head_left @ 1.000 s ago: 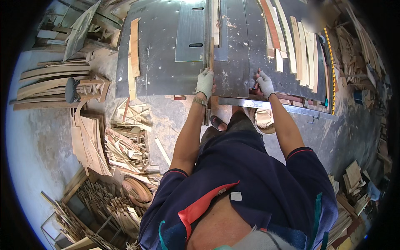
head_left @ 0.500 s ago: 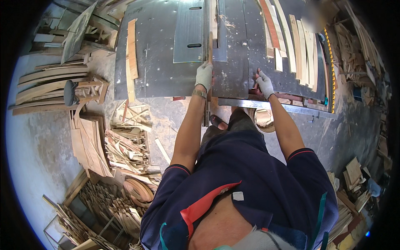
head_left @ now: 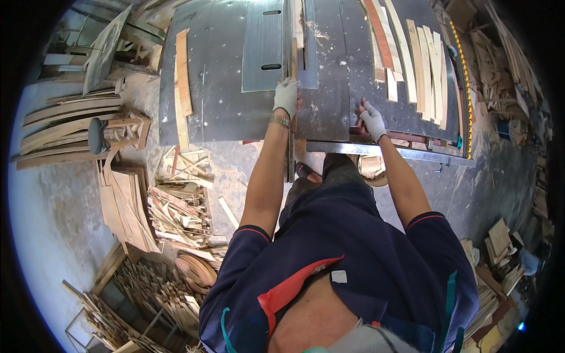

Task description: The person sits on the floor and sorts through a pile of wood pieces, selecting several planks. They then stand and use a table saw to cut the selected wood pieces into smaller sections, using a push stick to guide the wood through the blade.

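My left hand (head_left: 286,96), in a pale work glove with bare fingertips, is closed on a narrow wooden strip (head_left: 295,120). The strip lies lengthwise along a straight metal fence (head_left: 289,154) on the dark machine table (head_left: 223,106). Beyond the hand, a slot in the table runs in line with the strip, with a pale piece of wood (head_left: 298,29) next to it. My right hand (head_left: 372,120), gloved alike, rests at the near table edge by a metal rail (head_left: 400,151). Its fingers are apart, with nothing seen in them.
Several pale strips (head_left: 428,76) and a reddish one (head_left: 379,35) lie on the table's right; another strip (head_left: 183,82) lies at its left. A yellow toothed band (head_left: 465,88) edges the right side. Offcuts (head_left: 179,212) and a low stool (head_left: 126,128) stand on the floor leftward.
My left hand has slid farther away along the fence with the wooden strip. The right hand has barely moved. A blurred shape at the table's far right has left the view.
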Demonstrator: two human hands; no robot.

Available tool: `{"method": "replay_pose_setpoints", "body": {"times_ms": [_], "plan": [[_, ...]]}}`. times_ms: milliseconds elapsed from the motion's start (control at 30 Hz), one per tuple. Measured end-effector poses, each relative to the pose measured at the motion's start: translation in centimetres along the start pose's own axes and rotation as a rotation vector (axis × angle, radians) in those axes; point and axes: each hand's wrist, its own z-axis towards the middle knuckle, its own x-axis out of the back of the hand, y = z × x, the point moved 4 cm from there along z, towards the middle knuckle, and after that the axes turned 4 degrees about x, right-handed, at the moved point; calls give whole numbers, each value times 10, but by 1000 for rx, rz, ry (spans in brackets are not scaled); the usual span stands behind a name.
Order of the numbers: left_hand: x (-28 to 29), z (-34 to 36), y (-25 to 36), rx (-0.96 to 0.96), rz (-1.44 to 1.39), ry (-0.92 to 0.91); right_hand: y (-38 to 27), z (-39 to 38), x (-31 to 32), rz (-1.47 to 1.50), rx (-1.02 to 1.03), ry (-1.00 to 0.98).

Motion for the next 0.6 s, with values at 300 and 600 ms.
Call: {"method": "replay_pose_setpoints", "body": {"times_ms": [300, 600], "plan": [[-8, 31, 19, -31, 41, -42, -9, -6, 0, -37, -22, -30], [-26, 67, 55, 3, 70, 5, -9, -5, 2, -81, -20, -28]]}}
